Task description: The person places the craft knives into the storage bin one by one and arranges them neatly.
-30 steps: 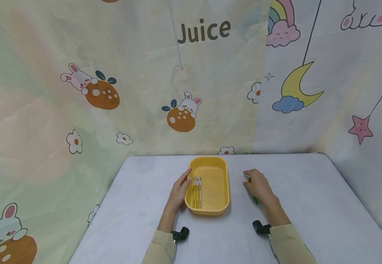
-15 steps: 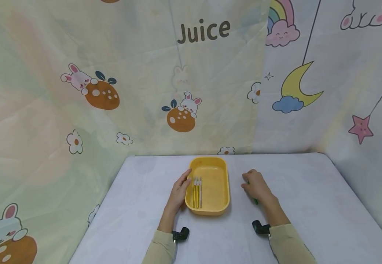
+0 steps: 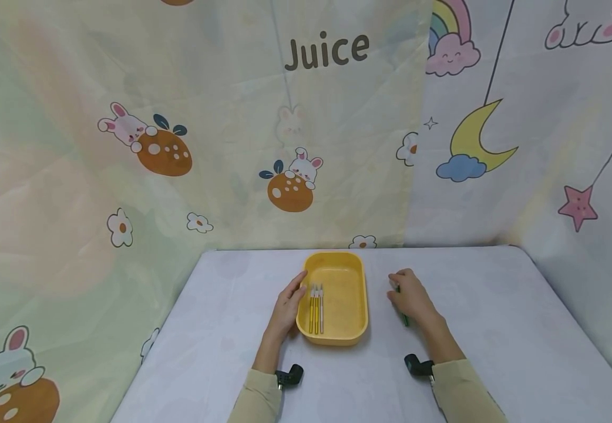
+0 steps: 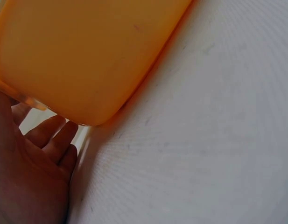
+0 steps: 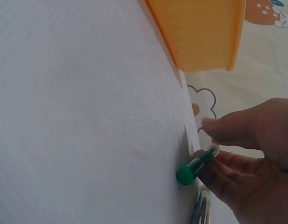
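Observation:
A yellow tray (image 3: 345, 336) stands on the white-covered table, and my left hand (image 3: 285, 305) rests against its left side with fairly straight fingers. In the left wrist view my fingertips (image 4: 62, 135) touch the tray's outer wall (image 4: 87, 60). Inside the tray, at the left, lie three slim pen-like sticks (image 3: 316, 311), two with yellow barrels and one paler. To the tray's right, my right hand (image 3: 413, 298) is over a green pen (image 3: 405, 320). In the right wrist view the fingers touch the green-ended pen (image 5: 197, 167); the thumb looks apart from it.
A second, dark-cored clear pen (image 5: 201, 206) shows below the green-ended pen in the right wrist view, partly cut off by the frame. Printed cloth (image 3: 232, 176) hangs behind and beside the table (image 3: 359, 388).
The green pen's near end has shifted slightly left, and more of it shows below my right hand. That hand has moved only a little. My left hand and the tray stay put.

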`<state>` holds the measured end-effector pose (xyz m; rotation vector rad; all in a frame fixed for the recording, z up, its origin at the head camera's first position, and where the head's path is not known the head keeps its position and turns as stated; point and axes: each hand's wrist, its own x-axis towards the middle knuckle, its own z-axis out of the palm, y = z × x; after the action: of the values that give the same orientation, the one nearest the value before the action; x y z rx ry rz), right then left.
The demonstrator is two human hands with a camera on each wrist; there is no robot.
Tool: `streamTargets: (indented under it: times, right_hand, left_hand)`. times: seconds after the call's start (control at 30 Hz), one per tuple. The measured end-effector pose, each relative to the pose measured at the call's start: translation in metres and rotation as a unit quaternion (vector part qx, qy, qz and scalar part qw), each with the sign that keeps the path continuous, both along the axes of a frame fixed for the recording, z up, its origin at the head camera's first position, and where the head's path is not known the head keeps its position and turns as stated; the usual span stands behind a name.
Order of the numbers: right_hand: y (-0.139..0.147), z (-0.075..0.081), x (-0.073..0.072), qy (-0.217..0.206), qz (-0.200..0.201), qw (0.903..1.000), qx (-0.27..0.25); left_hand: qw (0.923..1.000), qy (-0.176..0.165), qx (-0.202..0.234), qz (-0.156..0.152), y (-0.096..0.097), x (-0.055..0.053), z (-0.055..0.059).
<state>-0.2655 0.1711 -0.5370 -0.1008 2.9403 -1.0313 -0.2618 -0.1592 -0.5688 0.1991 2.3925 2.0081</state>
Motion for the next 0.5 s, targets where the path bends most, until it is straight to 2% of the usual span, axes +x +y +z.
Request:
streamTargets:
  times: [0.33,0.5]
  right_hand:
    - [0.0022,-0.0008,-0.0061,0.007,0.007,0.9999,-0.009]
    - [0.0016,0.0036,-0.0046,0.002,0.002,0.9992,-0.039]
  left_hand:
    - [1.0000,0.003,0.000,-0.001,-0.0004,-0.0006,-0.0008]
    - [1.0000,0.006,0.000,-0.002,-0.0005,-0.0006,-0.0005]
